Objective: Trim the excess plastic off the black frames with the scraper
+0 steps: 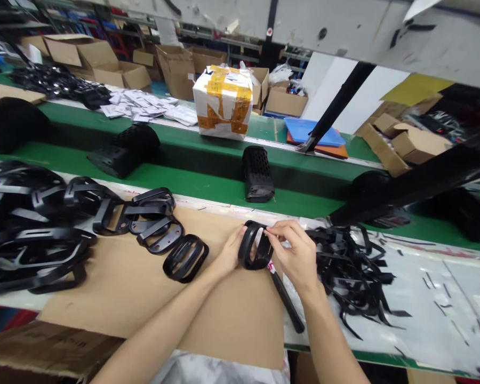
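A black oval plastic frame point(248, 246) is held up over the cardboard sheet point(228, 309). My left hand point(231, 252) is closed on its left side. At its upper right edge, the thumb and fingers of my right hand point(294, 250) are pinched together; whether a thin strip is also between them I cannot tell. Below my right hand lies a dark-handled tool point(288, 304), its upper end partly hidden. A similar oval frame point(186, 258) rests on the cardboard to the left, with several more frames point(156, 221) behind it.
A heap of black frames point(28, 229) covers the left of the bench. Thin black strips point(354, 269) are piled at the right. Behind, black perforated housings point(258, 173) sit on the green conveyor point(208, 184). A taped white box point(223, 101) stands beyond. A dark post point(416, 181) slants at the right.
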A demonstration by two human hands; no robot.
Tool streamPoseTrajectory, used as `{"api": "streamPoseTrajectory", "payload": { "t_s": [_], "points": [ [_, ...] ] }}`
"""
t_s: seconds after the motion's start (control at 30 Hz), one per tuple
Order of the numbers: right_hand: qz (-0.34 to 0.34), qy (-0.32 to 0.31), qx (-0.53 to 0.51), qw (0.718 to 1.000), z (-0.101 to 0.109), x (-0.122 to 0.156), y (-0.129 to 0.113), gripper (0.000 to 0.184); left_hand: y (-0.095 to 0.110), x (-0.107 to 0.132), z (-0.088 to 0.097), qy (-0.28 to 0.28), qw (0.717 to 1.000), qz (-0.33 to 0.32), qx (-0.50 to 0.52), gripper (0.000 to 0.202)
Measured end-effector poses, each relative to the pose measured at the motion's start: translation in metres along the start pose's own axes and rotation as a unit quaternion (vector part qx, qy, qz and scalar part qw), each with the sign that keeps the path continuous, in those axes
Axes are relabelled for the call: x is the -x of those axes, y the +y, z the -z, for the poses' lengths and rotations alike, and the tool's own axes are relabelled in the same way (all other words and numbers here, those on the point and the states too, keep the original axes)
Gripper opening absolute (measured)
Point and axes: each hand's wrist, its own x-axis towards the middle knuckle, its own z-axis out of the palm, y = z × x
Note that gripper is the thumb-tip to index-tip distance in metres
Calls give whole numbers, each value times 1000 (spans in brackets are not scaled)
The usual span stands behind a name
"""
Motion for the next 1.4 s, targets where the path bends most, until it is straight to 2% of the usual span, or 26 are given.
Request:
{"api": "streamPoseTrajectory", "payload": {
  "t_s": [0.1,0.27,0.37,0.43,0.6,0.7,0.83,0.93,1.03,1.2,1.3,1.4],
  "points": [
    [-8,10,10,1000,-5,2,1,9,3,3,-3,6,999,-37,1,43],
    [-19,43,-14,999,-11,6,5,9,19,9,-7,-31,998,31,52,40],
    [-24,46,-12,999,-14,10,5,11,22,9,-7,-19,1000,22,9,36],
    [-50,67,-15,996,-18,14,7,10,20,9,-7,-13,1000,12,-13,32],
    [-108,105,-89,985,-31,24,21,18,15,7,-10,-45,998,28,46,25],
    [-114,74,-131,982,-34,29,29,14,15,4,-11,-75,993,25,88,31],
    [-130,-30,-237,962,-30,35,24,50,15,3,-9,-111,982,64,142,44],
    [-152,-88,-251,952,-25,38,10,67,20,5,-7,-135,966,118,189,38],
    [-161,-98,-230,955,-19,39,0,63,27,7,-4,-171,946,176,212,31],
    [-156,-144,-285,935,-6,36,-2,63,30,8,1,-211,917,246,230,38],
    [-193,-176,-319,911,2,36,-2,67,25,11,0,-212,913,256,235,36],
    [-245,-213,-353,877,8,39,-5,73,22,14,-2,-195,925,236,224,34]
  ]
}}
